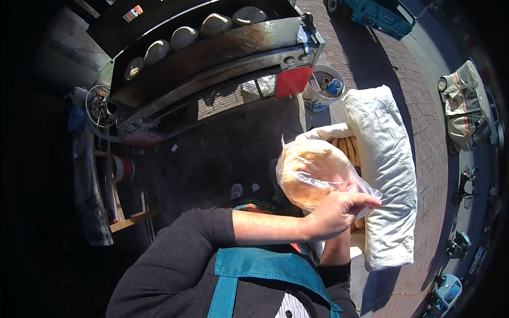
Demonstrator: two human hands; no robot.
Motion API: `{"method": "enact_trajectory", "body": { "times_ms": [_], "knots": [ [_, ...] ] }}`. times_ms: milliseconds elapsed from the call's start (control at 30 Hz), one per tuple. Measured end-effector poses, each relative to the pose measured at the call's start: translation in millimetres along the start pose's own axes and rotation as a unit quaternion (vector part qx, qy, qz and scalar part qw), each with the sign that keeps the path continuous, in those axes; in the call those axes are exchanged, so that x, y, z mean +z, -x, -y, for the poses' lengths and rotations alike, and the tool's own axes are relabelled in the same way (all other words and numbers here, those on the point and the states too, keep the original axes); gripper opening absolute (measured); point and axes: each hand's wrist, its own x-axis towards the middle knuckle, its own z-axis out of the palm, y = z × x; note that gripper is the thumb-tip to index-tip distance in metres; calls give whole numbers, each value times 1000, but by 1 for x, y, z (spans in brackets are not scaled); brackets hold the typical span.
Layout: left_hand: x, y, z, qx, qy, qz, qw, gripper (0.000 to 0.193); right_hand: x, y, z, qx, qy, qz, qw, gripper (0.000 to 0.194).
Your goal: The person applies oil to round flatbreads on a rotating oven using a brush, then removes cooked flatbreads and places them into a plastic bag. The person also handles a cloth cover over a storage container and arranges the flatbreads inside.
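Observation:
My left hand reaches across my body and pinches the gathered edge of a clear plastic bag. Inside the bag is a round, golden-brown flatbread. My right forearm rises from below, behind the left wrist. Most of the right hand is hidden by the left hand and the bag; a pinkish patch shows through the plastic, perhaps its fingers. Just beyond the bag, more flatbreads stand packed on edge, partly covered by a thick white quilted cloth.
An oven at upper left has several pale breads along its top. A white bucket holding a blue cup stands by its right end. A wooden-framed stand is at left. Parked vehicles, including a covered three-wheeler, line the street.

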Motion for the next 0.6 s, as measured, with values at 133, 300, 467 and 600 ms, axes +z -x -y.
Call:
{"method": "enact_trajectory", "body": {
  "times_ms": [133,300,467,600],
  "knots": [
    [-4,4,-3,-24,-16,18,999,32,9,0,7,-13,2,8,1000,57],
    [-23,8,-23,-69,85,29,994,30,22,-3,19,-43,13,21,999,59],
    [-78,24,-53,-51,146,-73,985,28,27,8,10,-112,164,112,974,61],
    [-155,44,-73,-12,198,-182,963,30,23,29,1,-113,519,243,812,53]
  ]
}}
